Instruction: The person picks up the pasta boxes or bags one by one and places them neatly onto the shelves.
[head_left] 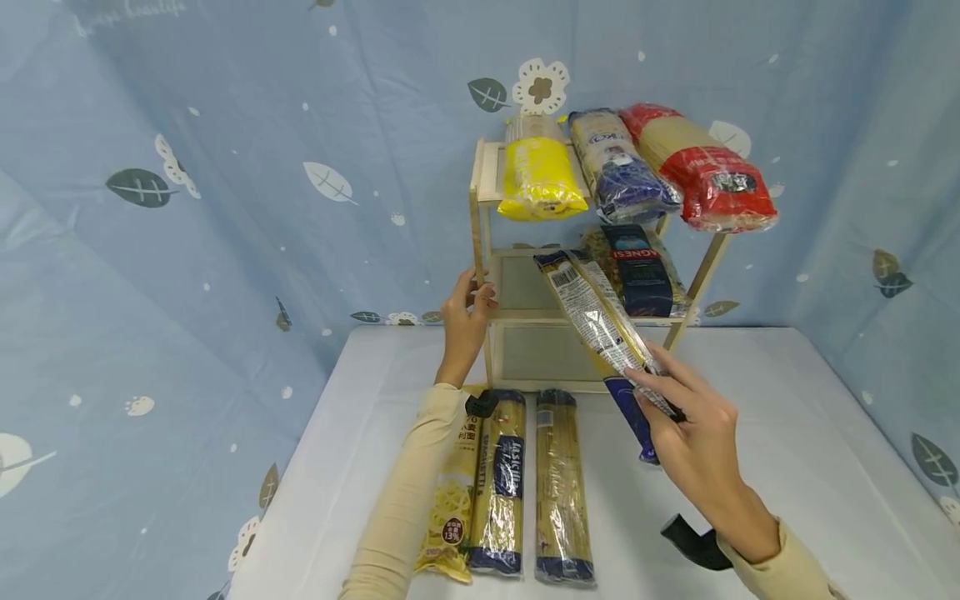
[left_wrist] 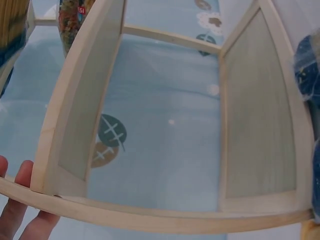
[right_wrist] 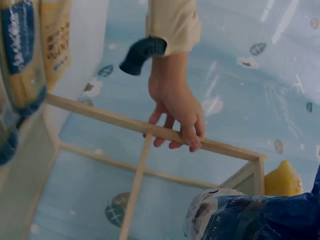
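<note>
My left hand (head_left: 465, 321) grips the left front post of a small wooden shelf rack (head_left: 477, 229), level with the middle shelf; in the right wrist view its thumb and fingers lie on either side of that post. My right hand (head_left: 693, 425) holds a long spaghetti packet (head_left: 596, 312) by its near end, printed back facing up. The packet slants up and left, its far end overlapping the middle shelf in the head view. Beside that end lies a dark-labelled pasta bag (head_left: 637, 271). In the left wrist view, golden strands of the packet (left_wrist: 12, 30) show at upper left.
On the top shelf lie a yellow bag (head_left: 542, 175), a blue-and-clear bag (head_left: 622, 167) and a red bag (head_left: 705, 171). Before the rack, a yellow noodle packet (head_left: 450, 508) and two spaghetti packets (head_left: 498, 492) (head_left: 562, 492) lie on the white table (head_left: 315, 467). Patterned blue cloth hangs around.
</note>
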